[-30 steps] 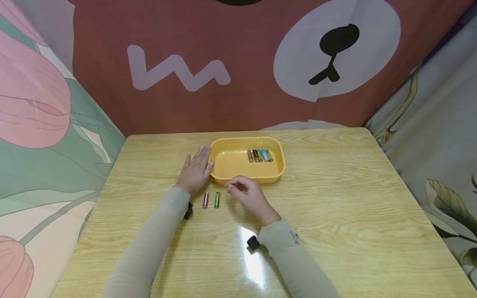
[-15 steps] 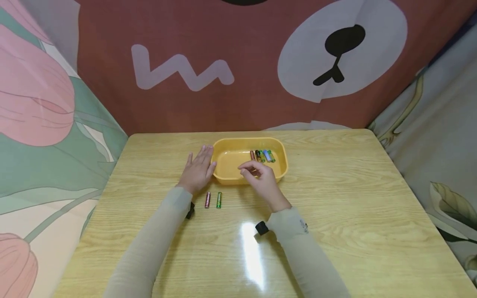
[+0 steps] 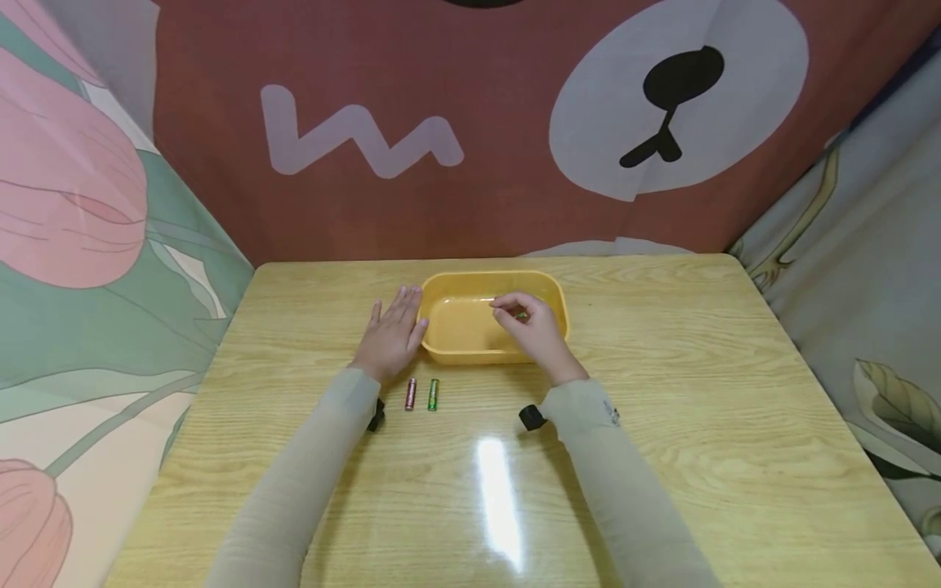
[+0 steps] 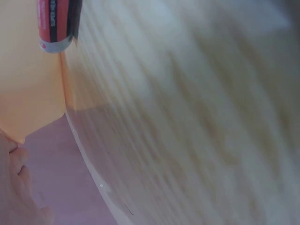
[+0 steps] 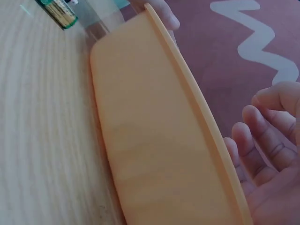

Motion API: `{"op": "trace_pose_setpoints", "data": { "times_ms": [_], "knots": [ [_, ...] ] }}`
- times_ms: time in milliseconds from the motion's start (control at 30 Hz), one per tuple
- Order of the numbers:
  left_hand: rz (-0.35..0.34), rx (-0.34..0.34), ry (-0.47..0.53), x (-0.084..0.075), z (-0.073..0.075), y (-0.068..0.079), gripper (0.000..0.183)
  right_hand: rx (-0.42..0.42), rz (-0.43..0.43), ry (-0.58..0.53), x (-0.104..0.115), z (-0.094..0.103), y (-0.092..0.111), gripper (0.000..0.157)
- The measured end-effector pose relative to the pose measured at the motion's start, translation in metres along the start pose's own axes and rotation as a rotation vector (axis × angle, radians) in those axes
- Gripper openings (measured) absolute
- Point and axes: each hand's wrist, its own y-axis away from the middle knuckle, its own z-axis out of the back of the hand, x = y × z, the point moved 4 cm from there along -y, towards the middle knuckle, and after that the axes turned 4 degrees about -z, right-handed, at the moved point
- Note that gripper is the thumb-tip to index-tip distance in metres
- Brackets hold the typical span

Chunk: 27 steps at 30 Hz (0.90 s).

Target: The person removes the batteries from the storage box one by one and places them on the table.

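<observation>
My left hand (image 3: pixel 390 336) lies with straight fingers against the left end of the yellow plastic tray (image 3: pixel 470 358). Over the tray's right half is my right hand (image 3: pixel 535 327), its fingers loosely bent. No object shows between these fingers (image 5: pixel 255 154) in the right wrist view. Beneath the hand a bit of a green battery (image 3: pixel 522 315) shows; the other batteries in the tray are hidden. In front of the tray, a red battery (image 3: pixel 410 394) and a green battery (image 3: pixel 433 395) lie side by side, apart. Black lettering marks the red battery (image 4: pixel 54 23) in the left wrist view.
The wooden table (image 3: pixel 698 392) extends around the tray, with a bright light reflection (image 3: pixel 498 498) near its front. A brown curtain (image 3: pixel 367 212) with a printed animal face hangs behind it. Floral curtains (image 3: pixel 81 204) hang at both sides.
My right hand has moved from the tray's front edge rightward and away from me, over the batteries inside. The left hand stays at the tray's left end. Both table batteries stay put.
</observation>
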Motion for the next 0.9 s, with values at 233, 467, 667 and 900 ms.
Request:
{"op": "trace_pose_setpoints", "data": {
  "times_ms": [233, 467, 667, 900],
  "knots": [
    [0.003, -0.003, 0.005, 0.0, 0.0, 0.0, 0.062, -0.006, -0.112, 0.058, -0.034, 0.001, -0.025, 0.033],
    [-0.004, -0.002, 0.005, -0.001, 0.001, -0.001, 0.064, -0.023, -0.177, 0.06, -0.045, 0.001, -0.039, 0.034],
    [-0.008, -0.001, 0.007, -0.001, 0.0, -0.003, 0.063, -0.019, -0.197, 0.041, -0.049, 0.0, -0.045, 0.037],
    [-0.009, 0.002, 0.009, -0.003, 0.0, -0.002, 0.063, 0.002, -0.267, 0.057, -0.061, -0.001, -0.053, 0.035]
  ]
}}
